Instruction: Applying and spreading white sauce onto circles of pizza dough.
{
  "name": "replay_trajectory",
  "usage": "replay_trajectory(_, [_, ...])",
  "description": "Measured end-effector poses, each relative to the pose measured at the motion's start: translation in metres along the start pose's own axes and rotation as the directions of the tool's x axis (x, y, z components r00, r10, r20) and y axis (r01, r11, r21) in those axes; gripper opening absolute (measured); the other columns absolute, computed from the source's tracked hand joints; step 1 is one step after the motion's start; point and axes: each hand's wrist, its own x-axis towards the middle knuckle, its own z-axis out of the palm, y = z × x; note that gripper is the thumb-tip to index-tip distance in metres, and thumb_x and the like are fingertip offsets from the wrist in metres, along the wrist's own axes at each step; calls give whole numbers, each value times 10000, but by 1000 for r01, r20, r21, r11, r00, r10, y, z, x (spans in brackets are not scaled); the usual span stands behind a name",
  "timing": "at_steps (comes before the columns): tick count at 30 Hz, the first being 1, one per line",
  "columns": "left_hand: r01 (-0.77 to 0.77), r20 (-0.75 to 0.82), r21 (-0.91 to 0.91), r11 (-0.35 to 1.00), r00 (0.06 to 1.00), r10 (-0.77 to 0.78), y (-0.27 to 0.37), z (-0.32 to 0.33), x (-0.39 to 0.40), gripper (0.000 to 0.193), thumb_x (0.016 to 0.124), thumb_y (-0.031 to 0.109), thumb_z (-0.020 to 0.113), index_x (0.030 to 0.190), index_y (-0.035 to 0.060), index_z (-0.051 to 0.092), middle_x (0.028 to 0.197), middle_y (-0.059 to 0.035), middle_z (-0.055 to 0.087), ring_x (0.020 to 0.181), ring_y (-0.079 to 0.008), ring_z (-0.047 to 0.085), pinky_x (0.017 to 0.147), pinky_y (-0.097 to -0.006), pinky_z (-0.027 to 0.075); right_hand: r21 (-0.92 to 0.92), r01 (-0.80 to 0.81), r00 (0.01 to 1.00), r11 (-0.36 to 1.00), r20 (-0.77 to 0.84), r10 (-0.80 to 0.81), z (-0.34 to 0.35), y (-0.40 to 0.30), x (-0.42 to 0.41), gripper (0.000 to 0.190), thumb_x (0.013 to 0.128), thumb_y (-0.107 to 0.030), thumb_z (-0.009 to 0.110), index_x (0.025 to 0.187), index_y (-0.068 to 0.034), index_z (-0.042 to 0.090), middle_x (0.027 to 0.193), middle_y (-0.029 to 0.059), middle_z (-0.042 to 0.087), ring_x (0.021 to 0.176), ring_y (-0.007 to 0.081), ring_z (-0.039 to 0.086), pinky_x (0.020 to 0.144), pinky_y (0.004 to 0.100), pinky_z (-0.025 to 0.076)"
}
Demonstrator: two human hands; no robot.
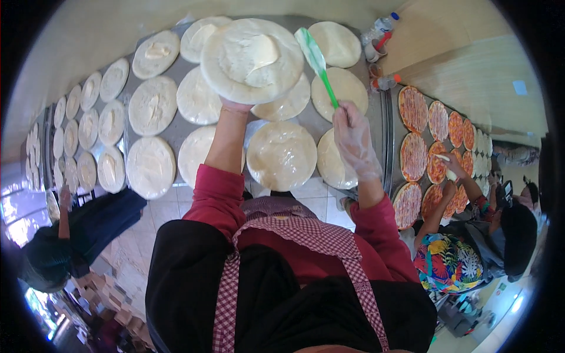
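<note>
My left hand (237,106) bears up a round pizza base (225,57) from beneath, above the other bases on the table. Most of that hand's fingers are hidden under the dough. A smear of pale creamy spread (263,52) lies on the base, right of its middle. In a clear plastic glove, my right hand (353,132) grips the green handle of a spatula (329,88). White spread coats the spatula's blade, which points up beside the base's right edge. Below my hands, a glossy base (282,155) lies at the table's near side.
Rows of dough bases, many with spread, cover the metal table (375,128) leftward. Plastic bottles (380,28) and a cup (375,52) stand at back right. A co-worker (459,260) works over sauced pizzas (413,157) at right; another person (57,251) stands at left.
</note>
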Motion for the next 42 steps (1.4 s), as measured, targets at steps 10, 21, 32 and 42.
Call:
replay_trajectory(10, [295,271,-664,687,951,-147,52,-37,-40,574,965,504,360,1416,150,397,1417,-102,456,1281,-314,448,1077,-495,359,-258,301,947,918,195,-256,77,-15,-30,124,910,-72,518,991,-18,595,815,235,606,738,413,600,632,439,469])
replay_trajectory(21, [34,-60,-121,992,997,-42,145,-48,-76,677,954,535,330,1493,140,220,1511,-104,317,1377,-292,320,1141,-445,268,-111,144,969,983,218,-117,125,-83,-48,144,927,-108,516,1005,-9,585,706,221,572,624,366,578,576,437,435])
replay_trajectory(32, [202,299,-624,755,954,-8,192,-96,-77,627,967,531,293,1469,156,306,1476,-94,380,1338,-310,382,1102,-493,321,-14,269,886,963,396,-242,180,-140,-105,155,920,-78,521,1022,7,601,739,191,585,637,278,588,612,350,462])
replay_trajectory(42, [116,237,-644,756,970,53,212,-67,-113,611,955,471,317,1438,99,354,1426,-118,436,1283,-328,443,1072,-509,362,-151,343,917,927,265,-297,192,-150,-71,112,906,-84,532,955,0,587,700,242,548,618,375,582,558,458,420])
